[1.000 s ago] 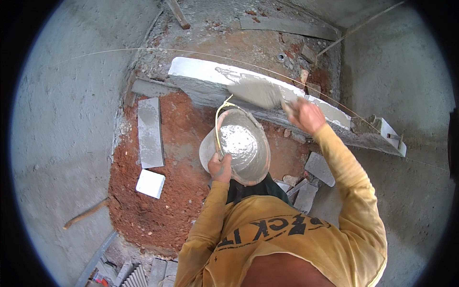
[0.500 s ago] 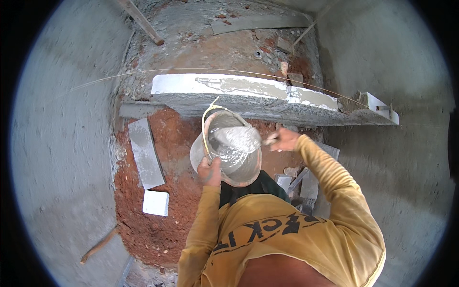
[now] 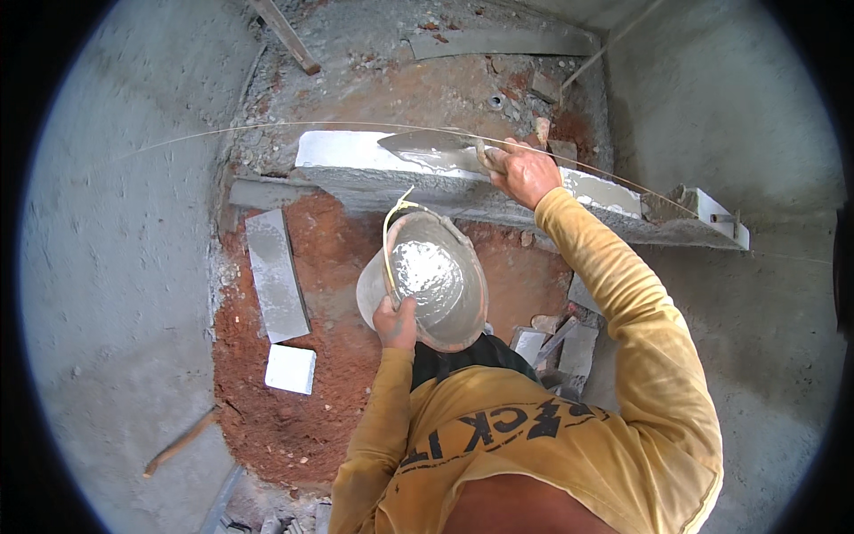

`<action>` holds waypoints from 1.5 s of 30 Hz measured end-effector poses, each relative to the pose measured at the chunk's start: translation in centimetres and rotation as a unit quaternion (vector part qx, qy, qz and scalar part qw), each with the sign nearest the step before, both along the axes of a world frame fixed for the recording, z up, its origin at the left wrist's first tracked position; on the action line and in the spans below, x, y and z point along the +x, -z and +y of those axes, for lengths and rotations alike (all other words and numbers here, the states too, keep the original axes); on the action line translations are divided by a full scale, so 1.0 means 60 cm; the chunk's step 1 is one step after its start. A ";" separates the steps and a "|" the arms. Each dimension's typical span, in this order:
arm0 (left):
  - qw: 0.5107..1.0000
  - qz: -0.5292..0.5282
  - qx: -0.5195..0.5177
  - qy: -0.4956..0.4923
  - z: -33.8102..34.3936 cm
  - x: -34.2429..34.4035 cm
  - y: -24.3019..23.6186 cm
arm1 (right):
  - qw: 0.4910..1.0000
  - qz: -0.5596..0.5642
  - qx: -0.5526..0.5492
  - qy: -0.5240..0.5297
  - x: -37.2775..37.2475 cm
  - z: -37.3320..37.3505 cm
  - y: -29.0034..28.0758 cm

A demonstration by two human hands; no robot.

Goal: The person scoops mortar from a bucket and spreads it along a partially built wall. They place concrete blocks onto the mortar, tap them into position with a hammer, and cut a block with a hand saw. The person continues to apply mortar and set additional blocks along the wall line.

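My left hand (image 3: 397, 322) is closed on the pale handle and near rim of a bucket (image 3: 375, 276) with wet grey mortar (image 3: 436, 278) inside. My right hand (image 3: 527, 171) grips a pointed trowel (image 3: 420, 148), its blade lying over the top of a low wall of white blocks (image 3: 340, 149). Grey mortar (image 3: 603, 192) coats the top of the wall's right part. A thin string (image 3: 213, 132) stretches just above and along the wall.
Rough rendered walls (image 3: 124, 249) enclose both sides. On red soil (image 3: 253, 427) lie a long grey block (image 3: 277, 276), a white block (image 3: 289, 370) and offcuts (image 3: 578, 356) to the right. Wooden sticks (image 3: 178, 441) lean at left; a timber (image 3: 286, 34) stands beyond the wall.
The trowel was over the wall, dipped into the bucket half a second ago, and is now back on the wall top with my right hand. My left hand still holds the bucket.
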State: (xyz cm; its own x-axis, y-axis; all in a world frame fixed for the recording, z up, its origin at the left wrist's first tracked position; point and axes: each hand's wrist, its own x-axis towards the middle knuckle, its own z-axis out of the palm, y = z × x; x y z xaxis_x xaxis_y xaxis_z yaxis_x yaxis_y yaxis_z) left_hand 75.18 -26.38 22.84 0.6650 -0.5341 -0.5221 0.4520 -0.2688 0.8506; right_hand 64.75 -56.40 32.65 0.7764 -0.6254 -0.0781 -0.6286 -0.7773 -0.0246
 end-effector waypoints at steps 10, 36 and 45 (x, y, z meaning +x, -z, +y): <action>0.988 -0.055 0.093 0.107 -0.012 -0.025 0.011 | 0.983 -0.102 0.051 0.142 -0.176 0.043 0.043; 0.914 0.115 0.194 0.337 -0.276 -0.777 0.868 | 0.377 -0.537 0.293 0.695 -0.782 0.642 0.680; 0.819 0.062 0.274 0.500 -0.234 -0.722 0.974 | 0.491 -0.355 0.400 0.688 -0.894 0.487 0.905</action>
State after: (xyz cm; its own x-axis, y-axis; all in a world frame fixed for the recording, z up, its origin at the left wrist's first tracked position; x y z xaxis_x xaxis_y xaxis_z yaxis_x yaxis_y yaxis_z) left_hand 31.84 -40.42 -35.57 -0.0375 -0.4428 -0.8958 -0.1532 -0.8833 0.4430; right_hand 11.08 -27.20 -21.66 -0.3274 -0.5855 -0.7416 -0.1569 0.8077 -0.5684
